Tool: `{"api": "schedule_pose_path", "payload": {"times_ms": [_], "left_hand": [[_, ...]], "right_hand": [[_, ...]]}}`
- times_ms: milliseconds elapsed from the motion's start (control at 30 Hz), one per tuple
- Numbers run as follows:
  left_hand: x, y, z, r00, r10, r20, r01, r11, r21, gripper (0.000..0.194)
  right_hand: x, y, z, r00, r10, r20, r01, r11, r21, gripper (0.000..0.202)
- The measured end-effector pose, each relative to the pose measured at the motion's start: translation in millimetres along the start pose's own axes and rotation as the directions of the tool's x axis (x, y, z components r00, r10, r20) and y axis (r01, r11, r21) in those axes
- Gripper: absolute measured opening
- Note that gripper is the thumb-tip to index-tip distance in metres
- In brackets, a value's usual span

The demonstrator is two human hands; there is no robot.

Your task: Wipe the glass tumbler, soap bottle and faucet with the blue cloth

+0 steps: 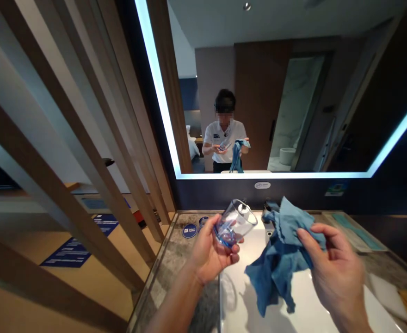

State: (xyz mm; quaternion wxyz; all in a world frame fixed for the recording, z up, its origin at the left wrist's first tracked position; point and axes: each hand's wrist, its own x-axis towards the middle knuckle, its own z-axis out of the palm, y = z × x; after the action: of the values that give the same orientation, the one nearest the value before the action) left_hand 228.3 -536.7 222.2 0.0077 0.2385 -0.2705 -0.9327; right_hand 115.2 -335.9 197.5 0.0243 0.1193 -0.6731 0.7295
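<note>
My left hand (208, 252) grips a clear drinking glass (236, 224) by its thick base, tilted with the mouth pointing up and to the right. To its right, my right hand (335, 270) pinches a crumpled blue cloth (280, 259) that hangs down over the white sink (293, 314). Glass and cloth are close together but apart. Both hands are held above the basin, in front of the mirror (276, 92).
A grey stone counter (170, 273) surrounds the sink, with round blue coasters (189, 230) at the back left and a folded towel (354, 231) at the right. Slanted wooden slats (95, 152) stand at the left. The mirror reflects a person holding the glass and cloth.
</note>
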Motion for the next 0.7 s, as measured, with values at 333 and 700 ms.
{"api": "schedule_pose_path", "payload": {"times_ms": [333,700], "left_hand": [[25.9,-100.2,-21.0,0.917,-0.014,-0.399,0.094,0.979,0.182,0.056],[37.2,-142.2,-29.7,0.717,0.635,-0.287,-0.459,0.74,0.491,0.063]], "right_hand": [[-11.7,-6.7,-23.5,0.11,-0.038,0.993,0.933,0.348,-0.09,0.058],[-4.3,41.4,-45.9,0.579,0.365,0.729,-0.11,0.921,-0.373,0.08]]}}
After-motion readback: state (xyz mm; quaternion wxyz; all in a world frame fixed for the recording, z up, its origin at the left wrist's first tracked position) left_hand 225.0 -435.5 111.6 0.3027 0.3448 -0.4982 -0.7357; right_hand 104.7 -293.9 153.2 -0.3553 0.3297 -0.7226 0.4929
